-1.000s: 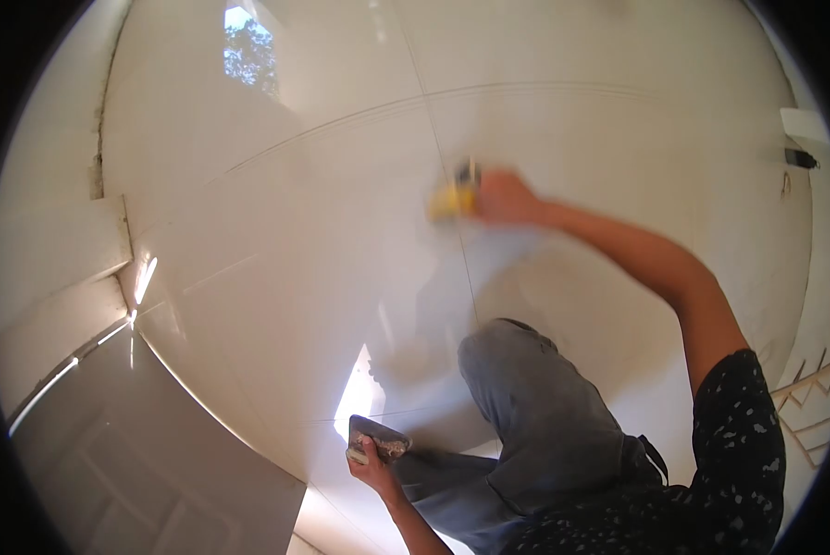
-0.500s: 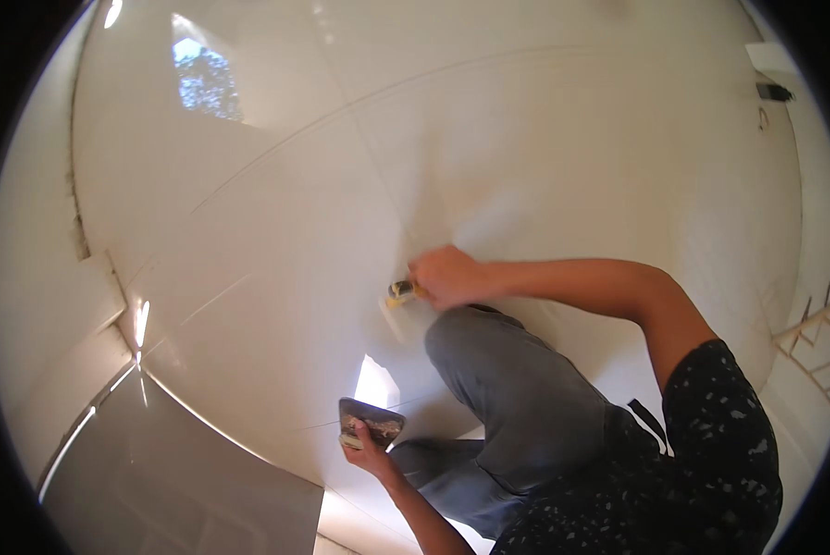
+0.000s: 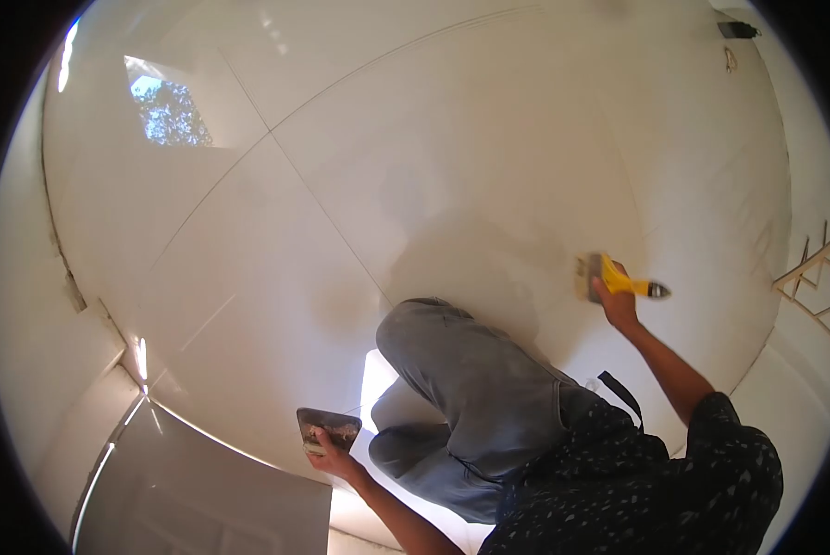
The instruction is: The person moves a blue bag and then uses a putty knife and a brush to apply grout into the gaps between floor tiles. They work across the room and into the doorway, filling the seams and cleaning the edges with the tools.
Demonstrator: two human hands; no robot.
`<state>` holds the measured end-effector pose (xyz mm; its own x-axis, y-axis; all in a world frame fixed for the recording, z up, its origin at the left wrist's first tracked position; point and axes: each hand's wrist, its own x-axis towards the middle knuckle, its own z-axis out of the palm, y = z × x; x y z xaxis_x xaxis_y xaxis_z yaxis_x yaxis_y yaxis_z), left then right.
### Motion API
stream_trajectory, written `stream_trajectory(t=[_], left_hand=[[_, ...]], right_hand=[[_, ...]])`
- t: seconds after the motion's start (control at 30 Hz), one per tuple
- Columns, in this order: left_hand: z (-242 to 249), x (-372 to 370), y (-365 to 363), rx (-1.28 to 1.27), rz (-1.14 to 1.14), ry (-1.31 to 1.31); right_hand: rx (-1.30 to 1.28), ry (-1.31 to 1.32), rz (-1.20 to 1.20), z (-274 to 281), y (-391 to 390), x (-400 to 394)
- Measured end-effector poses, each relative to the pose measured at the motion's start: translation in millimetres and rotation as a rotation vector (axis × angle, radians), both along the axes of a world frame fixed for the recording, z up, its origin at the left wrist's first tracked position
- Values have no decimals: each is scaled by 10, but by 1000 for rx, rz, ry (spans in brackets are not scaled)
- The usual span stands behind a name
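I kneel on a glossy white tiled floor (image 3: 452, 139), my grey-trousered knee (image 3: 452, 361) bent in front of me. My right hand (image 3: 614, 301) grips a yellow-handled scraper (image 3: 619, 277), its blade pressed on the tile at the right. My left hand (image 3: 327, 453) rests low on the floor, holding a dark flat trowel (image 3: 327, 427) smeared with pale paste. Thin grout lines (image 3: 322, 213) cross the tiles ahead of my knee.
A grey panelled door (image 3: 202, 499) lies at the lower left. A wall with a stepped edge (image 3: 73, 296) runs along the left. A wooden frame (image 3: 808, 268) stands at the right edge. A window reflection (image 3: 165, 111) shines at the upper left.
My right hand swept the scraper from the far middle of the floor back toward my knee, then out to the right. The view has swung left; the left hand stays on the trowel.
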<state>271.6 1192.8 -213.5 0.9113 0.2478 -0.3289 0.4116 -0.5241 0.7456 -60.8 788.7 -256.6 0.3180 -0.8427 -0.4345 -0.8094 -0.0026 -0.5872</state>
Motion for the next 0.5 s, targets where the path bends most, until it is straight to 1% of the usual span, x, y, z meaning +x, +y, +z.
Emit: stream_trajectory(t=[0.07,0.13,0.17,0.2,0.23,0.27,0.3,0.33,0.37,0.4,0.43,0.47,0.5], left_hand=[[-17,3,2,70,-24,-20],[39,7,-115,50,-23,-43],[65,22,-137,89,-81,-72],[101,22,-152,135,-136,-103],[212,13,-250,128,-162,-121],[314,31,-253,137,-165,-138],[406,22,-235,182,-158,-108],[494,0,-213,231,-152,-80],[582,-22,-158,244,-164,-101],[704,-35,-102,283,-169,-132],[847,-22,-59,316,-178,-160],[951,-21,-40,317,-197,-169],[1054,-46,-10,193,-121,-199]], right_hand=[[32,-5,-156,35,425,-369],[-169,165,186,-633,932,-749],[-64,59,69,-592,1056,-278],[-285,61,220,-970,1164,86],[-199,-226,31,-1096,1119,722],[-419,-248,106,-1393,991,1402],[-313,-433,40,-1439,687,2173],[-343,-544,-122,-1531,335,2915],[-259,-458,-244,-1453,-47,3543],[-91,-476,-228,-1147,-468,3958],[29,-440,-112,-827,-806,4182],[-121,-397,7,-498,-991,4261],[-122,-389,-9,-189,-1103,4169]])
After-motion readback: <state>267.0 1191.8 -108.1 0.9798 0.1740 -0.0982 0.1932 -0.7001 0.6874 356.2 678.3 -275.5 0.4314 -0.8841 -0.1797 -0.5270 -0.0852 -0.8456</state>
